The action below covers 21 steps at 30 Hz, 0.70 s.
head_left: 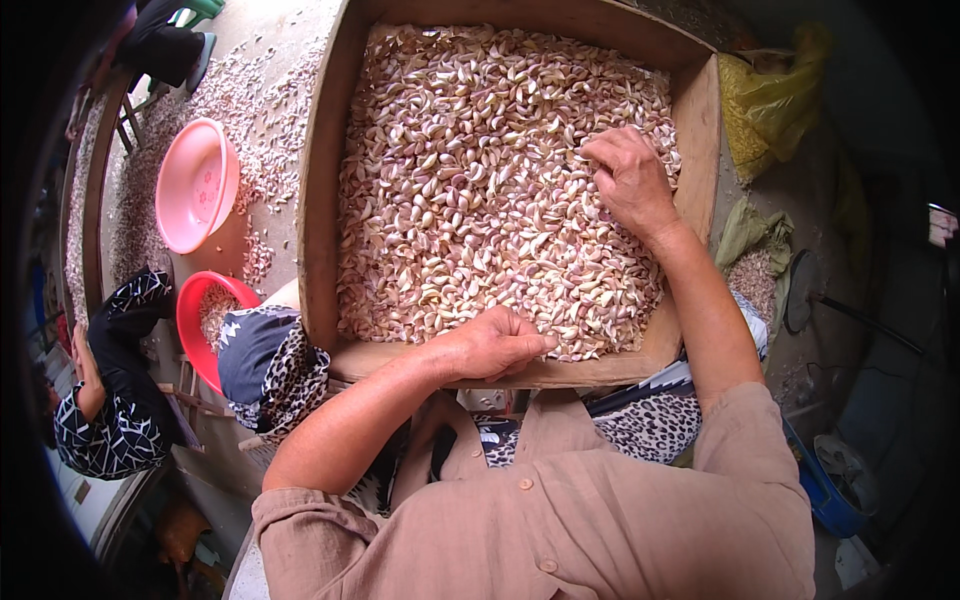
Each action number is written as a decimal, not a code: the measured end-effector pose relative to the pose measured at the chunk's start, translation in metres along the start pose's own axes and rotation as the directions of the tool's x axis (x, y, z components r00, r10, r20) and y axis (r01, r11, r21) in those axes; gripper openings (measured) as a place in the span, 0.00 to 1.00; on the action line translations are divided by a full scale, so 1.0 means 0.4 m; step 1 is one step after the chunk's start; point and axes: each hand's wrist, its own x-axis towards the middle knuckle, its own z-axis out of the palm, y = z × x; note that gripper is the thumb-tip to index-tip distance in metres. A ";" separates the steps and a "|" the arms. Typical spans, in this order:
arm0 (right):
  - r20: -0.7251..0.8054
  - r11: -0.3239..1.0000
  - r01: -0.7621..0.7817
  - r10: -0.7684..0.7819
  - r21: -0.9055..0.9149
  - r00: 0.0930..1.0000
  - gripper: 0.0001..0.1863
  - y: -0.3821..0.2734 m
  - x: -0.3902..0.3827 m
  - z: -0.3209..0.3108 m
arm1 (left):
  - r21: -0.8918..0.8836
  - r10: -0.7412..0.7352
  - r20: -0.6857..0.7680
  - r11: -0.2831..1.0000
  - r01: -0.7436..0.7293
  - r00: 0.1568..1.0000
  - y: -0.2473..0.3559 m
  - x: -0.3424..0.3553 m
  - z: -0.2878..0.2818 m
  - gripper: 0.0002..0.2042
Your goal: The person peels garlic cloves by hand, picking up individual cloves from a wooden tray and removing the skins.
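Observation:
A wooden tray (708,150) with raised sides is filled with a layer of garlic cloves (480,190), white to pinkish purple in their skins. My left hand (492,345) rests over the near rim, its fingers curled and thumb pressed against them just above the cloves. Farther in, toward the tray's right side, my right hand (632,180) is bent down over the cloves with its fingertips drawn together. Whatever either hand pinches is too small or too hidden to make out.
Left of the tray are a pink basin (198,187) and a red basin (190,318) holding cloves. Cloves and skins litter the floor (262,90). A yellow bag (770,100) stands at right, a blue tub (835,505) below it. Another person (125,400) sits far left.

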 end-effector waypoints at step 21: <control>0.354 0.403 -0.485 0.358 0.776 0.864 0.08 0.005 0.002 -0.031 | -0.296 0.131 -0.173 0.938 -0.178 0.976 -0.009 0.014 -0.022 0.23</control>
